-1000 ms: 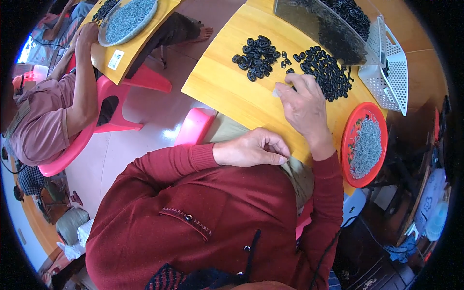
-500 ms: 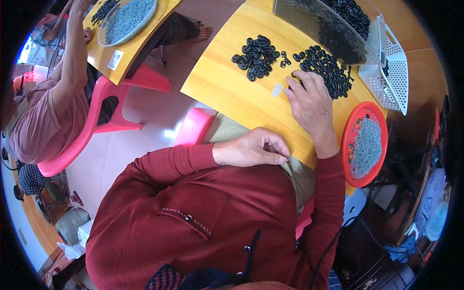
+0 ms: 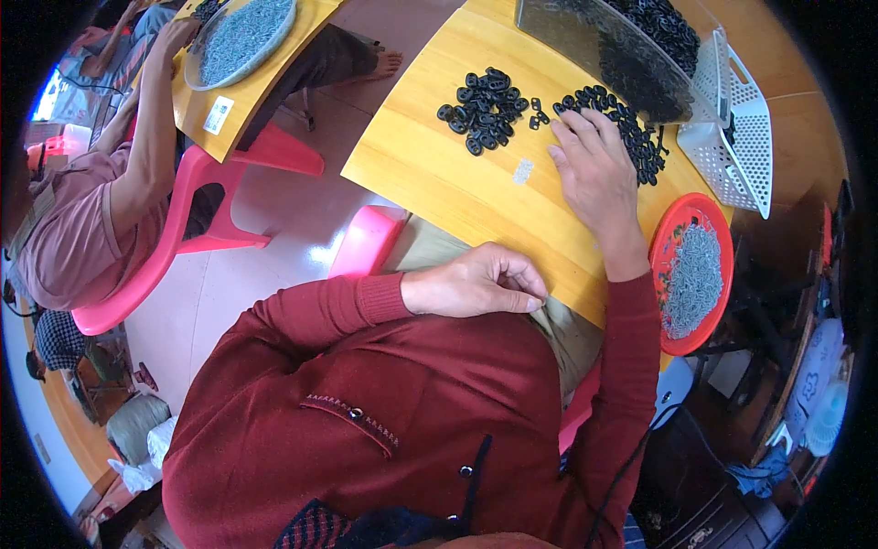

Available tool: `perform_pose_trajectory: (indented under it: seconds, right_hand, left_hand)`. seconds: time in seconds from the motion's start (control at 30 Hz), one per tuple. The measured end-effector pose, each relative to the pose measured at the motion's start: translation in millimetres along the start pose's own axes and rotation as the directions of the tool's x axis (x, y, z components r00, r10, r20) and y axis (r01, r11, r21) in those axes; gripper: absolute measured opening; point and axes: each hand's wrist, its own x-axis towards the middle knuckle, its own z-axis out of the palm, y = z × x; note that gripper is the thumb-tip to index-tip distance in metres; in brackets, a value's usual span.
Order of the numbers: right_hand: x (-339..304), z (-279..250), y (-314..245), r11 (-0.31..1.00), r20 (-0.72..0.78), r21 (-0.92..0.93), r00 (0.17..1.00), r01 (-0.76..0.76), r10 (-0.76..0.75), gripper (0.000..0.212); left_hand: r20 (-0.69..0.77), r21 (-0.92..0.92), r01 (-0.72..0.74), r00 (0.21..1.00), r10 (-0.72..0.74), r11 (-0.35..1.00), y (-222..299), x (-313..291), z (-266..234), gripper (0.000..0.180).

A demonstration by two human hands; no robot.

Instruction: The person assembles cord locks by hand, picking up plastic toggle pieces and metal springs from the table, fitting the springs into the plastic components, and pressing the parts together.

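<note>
My right hand [image 3: 596, 178] reaches over the table, its fingers stretched out at the left edge of a pile of small black oval plastic pieces [image 3: 647, 157]. My left hand [image 3: 477, 282] rests over my lap by the table's near edge, with fingers curled toward the thumb; anything inside is too small or hidden to make out. Left of the right hand sits a second group of black oval pieces [image 3: 485, 110], with holes in them. A few loose black pieces [image 3: 538, 119] lie between the two groups. A small clear textured patch [image 3: 522, 172] is nearer to me.
A red plate [image 3: 658, 320] of small silvery metal pieces stands at the table's right corner. Beyond it are a white perforated basket [image 3: 754, 128] and a clear bin [image 3: 604, 55] of black pieces. A co-worker sits at another table [image 3: 219, 142] on the left, near a pink chair [image 3: 187, 197].
My right hand has shifted slightly right and up along the black pile. The left hand has stayed still. The co-worker's arm has moved toward the bowl at their table.
</note>
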Motion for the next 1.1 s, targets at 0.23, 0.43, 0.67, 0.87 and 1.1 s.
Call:
perform_pose_trajectory:
  seconds: [0.23, 0.43, 0.67, 0.87, 1.1]
  right_hand:
    - [16, 9, -4, 0.996, 0.039, -0.057, 0.997, 0.068, -0.066, 0.038]
    - [10, 8, -6, 1.000, 0.079, -0.010, 0.997, 0.017, -0.016, 0.042]
    - [-4, 0, -15, 0.990, 0.095, 0.139, 0.995, -0.038, 0.025, 0.040]
    - [-19, -6, -30, 0.973, 0.087, 0.229, 0.996, -0.038, 0.018, 0.038]
    - [-15, -6, -24, 0.964, 0.033, 0.246, 0.995, -0.104, 0.099, 0.040]
  left_hand:
    - [-0.039, -0.042, -0.057, 0.998, 0.055, 0.997, -3, 1, 2, 0.013]
    - [-0.037, -0.057, -0.070, 0.997, 0.068, 0.996, -5, 0, 2, 0.013]
    - [0.001, -0.003, -0.017, 1.000, 0.017, 1.000, -2, 1, -1, 0.017]
    - [-0.001, -0.007, -0.020, 1.000, 0.020, 1.000, -1, 1, 0, 0.017]
    - [-0.040, -0.040, -0.050, 0.998, 0.048, 0.998, -3, 2, 3, 0.015]
